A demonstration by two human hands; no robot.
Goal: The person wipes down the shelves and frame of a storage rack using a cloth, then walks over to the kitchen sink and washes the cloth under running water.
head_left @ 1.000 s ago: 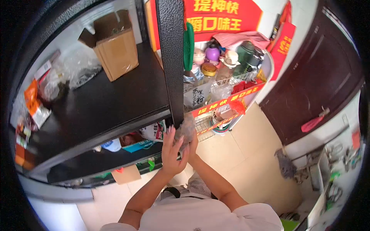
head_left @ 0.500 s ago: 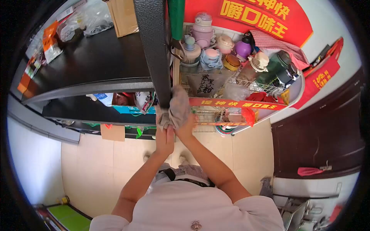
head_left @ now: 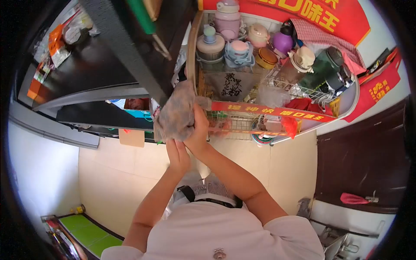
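A crumpled grey-brown cloth [head_left: 177,110] is wrapped around the lower part of a black metal shelf post [head_left: 138,65]. My right hand [head_left: 198,132] grips the cloth from its right side, thumb up along the fabric. Just below, my left hand [head_left: 178,157] presses its fingers up into the cloth's lower edge; the fingertips are hidden under the fabric. Both wrists are close together. To the right of the cloth stands a wire display rack with a red printed strip [head_left: 277,111] along its front.
Bottles, including a purple one [head_left: 284,42] and a dark green one [head_left: 323,69], crowd the rack's top. Bags lie on the black shelf [head_left: 86,78] at left. A dark door [head_left: 359,160] is at right; pale floor tiles [head_left: 117,173] lie below.
The cloth and both hands have shifted slightly left in view, and the cloth is spread out more. The view has tilted, so the post now slants and the rack looks nearer.
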